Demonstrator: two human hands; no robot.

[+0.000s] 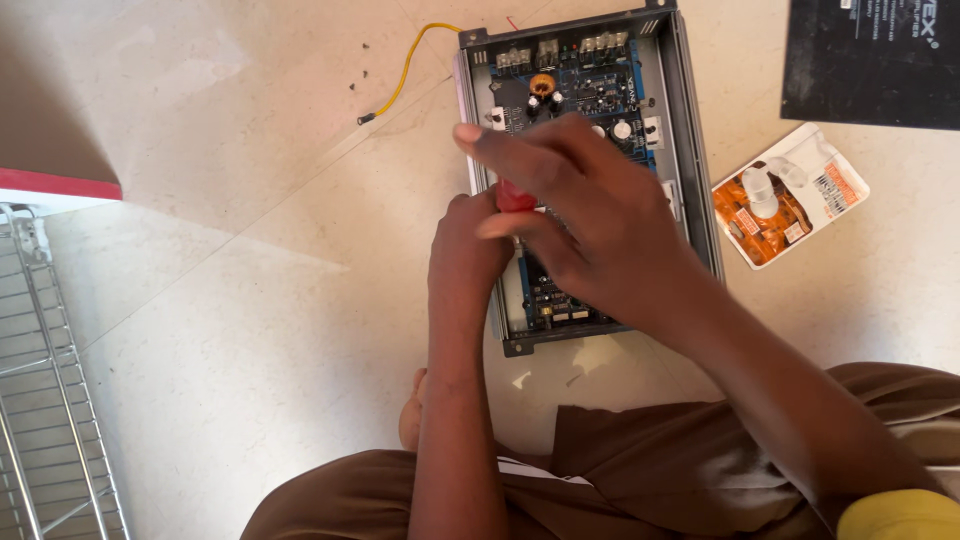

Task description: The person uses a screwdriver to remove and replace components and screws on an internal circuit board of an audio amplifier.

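Two hands (540, 215) | fingers gripping red handle (514, 197) | axis unclear | over amplifier (585, 90)

Red-handled tool (515, 196) upright over open amplifier (585, 120)

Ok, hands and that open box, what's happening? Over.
Left hand shut on red handle. Right hand over it. Open metal case beneath, blue circuit board exposed.

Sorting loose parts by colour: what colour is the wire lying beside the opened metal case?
Yellow wire, seen in the head view.
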